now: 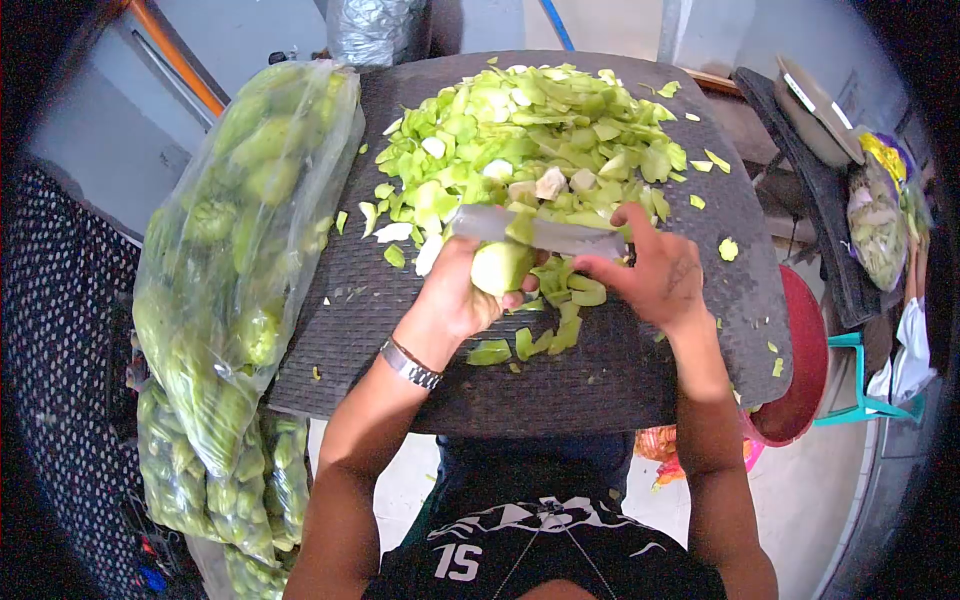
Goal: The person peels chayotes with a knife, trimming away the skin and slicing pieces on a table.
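My left hand (462, 292), with a metal-band watch on its wrist, is closed round a partly peeled pale green chayote (500, 268). A wide-bladed knife (572, 238) lies across the chayote's top, its blade pointing left. My right hand (655, 268) grips the knife at its right end, forefinger above and thumb below; the handle is mostly hidden. A strip of green peel sits on the blade. Beyond my hands spreads a large heap of green peelings (530, 130), with a few whitish pieces among them. Loose peels (545, 335) lie just below the chayote.
A long clear plastic bag of chayotes (245, 240) leans along the table's left edge, with more filled bags (185, 460) below it. The dark textured tabletop (400, 370) carries scattered peels. At right are a red tub (795, 370) and a teal stool (850, 385).
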Available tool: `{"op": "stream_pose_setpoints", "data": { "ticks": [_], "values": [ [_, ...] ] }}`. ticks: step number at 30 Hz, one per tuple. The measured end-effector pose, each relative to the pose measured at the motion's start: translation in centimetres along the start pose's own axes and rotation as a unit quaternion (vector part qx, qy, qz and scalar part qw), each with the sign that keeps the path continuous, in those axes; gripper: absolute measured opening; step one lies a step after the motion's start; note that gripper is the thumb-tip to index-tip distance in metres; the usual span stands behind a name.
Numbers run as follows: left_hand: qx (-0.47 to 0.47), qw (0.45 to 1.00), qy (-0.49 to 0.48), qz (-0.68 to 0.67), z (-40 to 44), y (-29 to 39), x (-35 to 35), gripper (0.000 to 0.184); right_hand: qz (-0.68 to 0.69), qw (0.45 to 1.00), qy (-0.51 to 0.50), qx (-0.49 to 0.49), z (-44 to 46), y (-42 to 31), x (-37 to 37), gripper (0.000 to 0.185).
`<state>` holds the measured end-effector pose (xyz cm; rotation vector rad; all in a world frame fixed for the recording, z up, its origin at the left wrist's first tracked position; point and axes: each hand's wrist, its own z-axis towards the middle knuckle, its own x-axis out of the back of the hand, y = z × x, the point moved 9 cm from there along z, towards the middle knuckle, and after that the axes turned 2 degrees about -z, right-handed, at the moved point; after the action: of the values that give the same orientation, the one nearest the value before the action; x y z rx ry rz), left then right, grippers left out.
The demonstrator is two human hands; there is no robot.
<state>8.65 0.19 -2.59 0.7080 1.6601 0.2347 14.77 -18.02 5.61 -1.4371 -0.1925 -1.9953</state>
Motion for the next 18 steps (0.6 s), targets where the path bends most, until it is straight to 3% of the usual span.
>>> {"op": "stream_pose_setpoints", "data": {
  "ticks": [5, 11, 14, 18],
  "values": [
    [-0.018, 0.999, 0.034, -0.005, -0.7, 2.2, 0.4, 0.042, 0.002, 0.995, -0.013, -0.097, 0.8, 3.4, 0.5, 0.069],
    [-0.093, 0.986, 0.138, 0.026, -0.5, 2.5, 1.1, 0.043, 0.215, 0.965, -0.091, -0.115, 0.0, 1.4, -2.7, 0.061],
    [-0.096, 0.986, 0.135, 0.009, -0.5, 1.8, 1.1, 0.044, 0.243, 0.959, -0.132, -0.06, -1.0, -2.3, -3.0, 0.06],
    [-0.091, 0.99, 0.107, -0.026, -0.3, 0.8, 0.5, 0.046, 0.177, 0.978, -0.075, 0.083, -2.3, -6.6, -2.0, 0.061]
  ]
}}
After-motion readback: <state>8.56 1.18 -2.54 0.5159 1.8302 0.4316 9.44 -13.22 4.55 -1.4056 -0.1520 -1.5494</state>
